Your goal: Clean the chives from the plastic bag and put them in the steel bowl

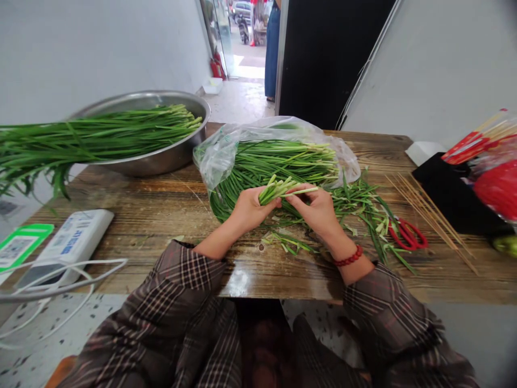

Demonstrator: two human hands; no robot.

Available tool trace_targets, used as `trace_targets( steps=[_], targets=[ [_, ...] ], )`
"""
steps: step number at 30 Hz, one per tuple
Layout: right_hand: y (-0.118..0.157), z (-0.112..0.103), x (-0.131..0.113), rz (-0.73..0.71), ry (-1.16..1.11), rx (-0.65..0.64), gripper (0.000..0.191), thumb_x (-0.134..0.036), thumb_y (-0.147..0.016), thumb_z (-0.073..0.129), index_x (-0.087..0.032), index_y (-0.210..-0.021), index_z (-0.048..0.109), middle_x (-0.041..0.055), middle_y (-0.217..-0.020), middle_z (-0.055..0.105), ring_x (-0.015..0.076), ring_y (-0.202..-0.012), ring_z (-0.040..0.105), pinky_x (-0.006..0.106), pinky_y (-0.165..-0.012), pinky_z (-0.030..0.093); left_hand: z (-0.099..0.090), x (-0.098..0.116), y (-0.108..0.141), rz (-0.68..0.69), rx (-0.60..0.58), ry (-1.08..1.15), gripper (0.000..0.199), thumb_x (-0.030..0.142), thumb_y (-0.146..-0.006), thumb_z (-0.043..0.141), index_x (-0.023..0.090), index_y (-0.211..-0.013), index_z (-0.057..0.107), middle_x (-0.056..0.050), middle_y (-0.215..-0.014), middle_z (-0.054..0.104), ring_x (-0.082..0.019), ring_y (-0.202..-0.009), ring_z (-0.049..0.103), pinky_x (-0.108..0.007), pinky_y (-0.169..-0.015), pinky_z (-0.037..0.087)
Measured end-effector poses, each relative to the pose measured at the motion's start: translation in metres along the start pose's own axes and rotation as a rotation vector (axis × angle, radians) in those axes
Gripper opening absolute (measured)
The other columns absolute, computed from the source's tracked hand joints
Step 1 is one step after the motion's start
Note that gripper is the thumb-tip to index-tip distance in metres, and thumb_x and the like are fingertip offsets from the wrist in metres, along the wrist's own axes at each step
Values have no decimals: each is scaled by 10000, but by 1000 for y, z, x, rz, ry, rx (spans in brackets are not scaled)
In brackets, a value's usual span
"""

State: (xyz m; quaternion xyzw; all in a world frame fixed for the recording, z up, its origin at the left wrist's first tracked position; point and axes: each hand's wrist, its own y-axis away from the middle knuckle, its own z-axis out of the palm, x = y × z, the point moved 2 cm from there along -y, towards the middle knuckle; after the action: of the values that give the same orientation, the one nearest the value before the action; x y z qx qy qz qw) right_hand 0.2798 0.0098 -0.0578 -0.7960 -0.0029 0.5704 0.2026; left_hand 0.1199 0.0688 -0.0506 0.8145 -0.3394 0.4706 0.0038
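Observation:
My left hand (251, 209) is closed around a small bunch of garlic chives (276, 188), pale cut ends pointing up and right. With thumb and fingers, my right hand (317, 209) pinches a single chive stalk (304, 191) at the edge of that bunch. Just beyond both hands, a larger pile of chives (283, 159) lies in an opened clear plastic bag (218, 151). Trimmed scraps (291, 241) are scattered on the wooden table (161, 215) below and right of my hands.
A steel basin (157, 156) heaped with chives (133, 129) stands at back left. Nearer are a white device (81, 231), cables (76, 267) and a green-framed card (24, 245). On the right lie red-handled scissors (407, 234), thin sticks (432, 215) and a black box (438, 188). A person (272, 54) stands at the doorway.

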Motion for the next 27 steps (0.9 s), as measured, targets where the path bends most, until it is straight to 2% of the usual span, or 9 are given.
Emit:
trace_targets(
  steps=[3, 6, 11, 14, 20, 21, 23, 25, 27],
  targets=[
    [0, 2, 1, -25, -21, -28, 166, -343, -783, 667, -182, -786, 704, 38, -768, 706, 154, -696, 611, 288, -670, 471, 0, 2, 0, 76, 47, -136, 174, 278, -797, 631, 170, -665, 665, -23, -658, 657, -165, -695, 593, -270, -672, 432],
    [0, 3, 2, -14, -103, -33, 153, -338, -769, 681, -187, -781, 703, 25, -762, 701, 142, -680, 598, 275, -648, 462, 1, 3, 0, 52, -9, -53, 252, 307, -821, 604, 172, -609, 615, 1, -584, 613, -132, -583, 550, -254, -608, 410],
    [0, 1, 1, 92, -238, 183, 169, -341, -731, 719, -182, -785, 701, -3, -703, 662, 109, -623, 539, 240, -583, 416, 0, 4, 1, -42, 6, 148, 295, 328, -814, 608, 177, -570, 540, 34, -492, 499, -116, -510, 477, -247, -541, 382],
    [-3, -1, 5, 94, -275, 242, 185, -355, -756, 696, -175, -796, 687, -11, -691, 637, 96, -612, 525, 231, -574, 407, 0, 4, 0, -55, 15, 208, 278, 301, -811, 612, 178, -573, 537, 36, -493, 477, -116, -523, 477, -244, -536, 385],
    [-9, -30, 12, 57, -307, 480, 281, -439, -866, 556, -192, -741, 605, -27, -639, 555, 81, -536, 469, 221, -507, 375, -3, -1, 1, -76, 45, 245, 336, 298, -818, 635, 187, -538, 486, 42, -462, 442, -103, -457, 442, -239, -467, 348],
    [-9, -35, 11, 24, -246, 482, 327, -453, -895, 510, -194, -714, 595, -22, -635, 553, 85, -548, 477, 226, -521, 384, -3, -2, 1, -80, 47, 243, 351, 303, -822, 637, 187, -532, 476, 41, -461, 441, -101, -449, 439, -240, -463, 342],
    [-8, -39, 4, -69, -62, 383, 374, -460, -928, 457, -198, -707, 608, 1, -688, 595, 105, -632, 534, 246, -592, 427, -4, -2, 2, -89, 40, 236, 375, 317, -830, 639, 186, -525, 465, 40, -462, 442, -98, -442, 438, -241, -463, 337],
    [-7, -36, -1, -168, 87, 251, 279, -434, -901, 523, -208, -785, 637, 11, -781, 636, 124, -718, 572, 267, -652, 457, -4, -2, 2, -101, 35, 229, 385, 332, -836, 636, 184, -523, 469, 38, -465, 449, -97, -440, 442, -243, -471, 341],
    [-6, -33, -4, -229, 122, 192, 158, -371, -846, 617, -215, -859, 636, 4, -815, 640, 127, -726, 574, 272, -654, 462, -4, -2, 2, -112, 33, 225, 383, 344, -839, 629, 180, -525, 484, 33, -470, 474, -95, -435, 444, -246, -481, 357]
  ],
)
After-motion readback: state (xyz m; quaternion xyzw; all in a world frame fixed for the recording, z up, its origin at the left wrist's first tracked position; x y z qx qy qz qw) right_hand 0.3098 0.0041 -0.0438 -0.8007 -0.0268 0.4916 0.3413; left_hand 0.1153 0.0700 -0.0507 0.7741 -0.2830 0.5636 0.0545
